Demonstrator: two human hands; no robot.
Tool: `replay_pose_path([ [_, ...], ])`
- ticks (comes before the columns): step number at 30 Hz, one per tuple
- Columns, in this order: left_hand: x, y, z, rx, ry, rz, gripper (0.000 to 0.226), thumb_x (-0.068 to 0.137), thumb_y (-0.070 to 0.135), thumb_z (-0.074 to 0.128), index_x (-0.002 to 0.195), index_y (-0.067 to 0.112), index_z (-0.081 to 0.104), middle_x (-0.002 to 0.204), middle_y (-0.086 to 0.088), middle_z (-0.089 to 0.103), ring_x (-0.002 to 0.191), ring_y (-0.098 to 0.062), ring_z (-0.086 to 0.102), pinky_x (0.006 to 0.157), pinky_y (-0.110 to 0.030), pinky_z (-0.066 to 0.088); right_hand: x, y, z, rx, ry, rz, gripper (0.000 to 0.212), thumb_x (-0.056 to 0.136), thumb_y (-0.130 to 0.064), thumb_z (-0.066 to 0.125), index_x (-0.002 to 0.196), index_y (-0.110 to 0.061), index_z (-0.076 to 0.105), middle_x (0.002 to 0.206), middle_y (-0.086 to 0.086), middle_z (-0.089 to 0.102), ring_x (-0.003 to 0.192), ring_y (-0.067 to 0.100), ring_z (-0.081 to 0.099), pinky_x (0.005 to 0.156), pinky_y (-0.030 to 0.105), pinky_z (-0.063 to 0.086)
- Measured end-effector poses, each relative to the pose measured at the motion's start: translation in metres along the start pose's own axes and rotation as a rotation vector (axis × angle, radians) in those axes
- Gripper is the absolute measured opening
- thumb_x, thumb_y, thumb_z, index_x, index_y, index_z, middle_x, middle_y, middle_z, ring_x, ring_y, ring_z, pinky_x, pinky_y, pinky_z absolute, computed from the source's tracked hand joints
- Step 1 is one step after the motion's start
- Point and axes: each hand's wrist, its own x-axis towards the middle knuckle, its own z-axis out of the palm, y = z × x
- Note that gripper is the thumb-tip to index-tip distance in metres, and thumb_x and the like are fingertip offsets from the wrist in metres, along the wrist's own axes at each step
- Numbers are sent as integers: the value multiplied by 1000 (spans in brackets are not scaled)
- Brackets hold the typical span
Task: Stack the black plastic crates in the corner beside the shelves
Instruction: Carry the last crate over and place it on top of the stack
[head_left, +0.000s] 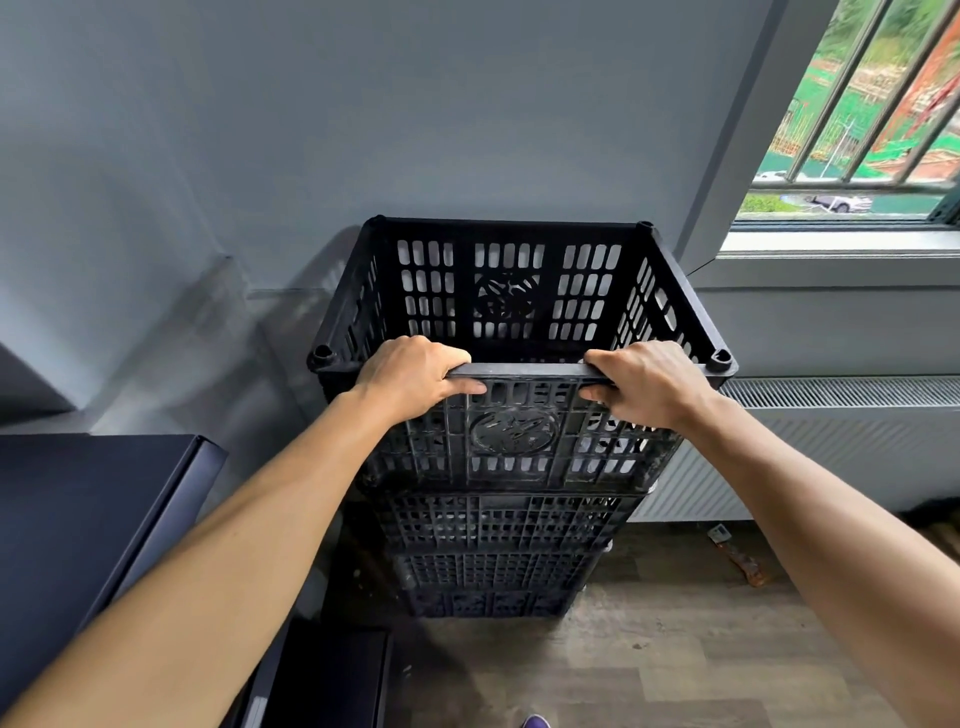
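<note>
Left hand (415, 376) and right hand (644, 384) each clasp the near rim of the top crate (514, 291), fingers curled over its edge. Below the hands, this crate sits on stacked black crates (493, 551) against the grey wall (363, 130). Dark shelves (88, 519) stand beside the left arm; a window (857, 130) lies beyond the right.

We see our two forearms bare to the frame's edge, with no sleeves, watch, rings or gloves on them. Our left hand (415, 376) and right hand (647, 384) are bare too, fingernails trimmed short and unpainted.
</note>
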Motion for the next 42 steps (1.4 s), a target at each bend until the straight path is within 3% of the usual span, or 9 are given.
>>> replay_pose_path([
  [3,-1,6,1,-5,2,-4,56,84,71,42,96,22,66,50,6,51,51,-10,54,72,-36,54,-1,6,0,1,-12,-22,25,90,-44,60,86,-22,50,57,-12,48,48,14,53,47,25,39],
  [11,-6,11,0,-11,-10,-1,55,84,72,40,93,23,63,54,6,53,53,-11,54,70,-33,49,-5,7,0,24,-31,-18,26,90,-45,60,90,-21,51,58,-11,51,50,15,56,48,26,45],
  [14,-6,11,0,4,-6,12,56,84,73,38,91,23,63,53,5,54,52,-11,55,71,-34,51,-7,6,-1,2,-14,-5,27,90,-48,60,90,-22,51,59,-11,51,51,15,55,47,24,39],
  [17,-4,9,-1,29,-5,16,60,84,75,36,95,23,65,52,6,52,52,-11,54,74,-36,54,-6,3,-2,-11,-13,15,28,90,-47,61,89,-21,51,59,-11,48,52,16,54,48,25,38],
  [23,-5,8,-1,11,-10,16,67,82,75,39,109,22,68,47,9,49,54,-13,58,82,-41,55,-6,-4,-6,22,-61,51,23,91,-40,59,86,-22,46,61,-9,49,55,17,54,56,33,49],
  [33,-8,5,-1,1,-2,-3,69,79,77,37,102,21,69,49,8,50,56,-13,59,80,-40,55,-5,-11,-7,41,-78,75,23,91,-40,60,84,-23,46,62,-9,50,56,14,54,59,33,51],
  [42,-13,6,-4,-49,-21,-19,68,81,72,45,116,19,68,50,7,55,66,-18,68,91,-43,52,-4,-17,-7,49,-93,101,19,91,-38,60,86,-22,51,62,-10,50,56,13,52,55,29,43],
])
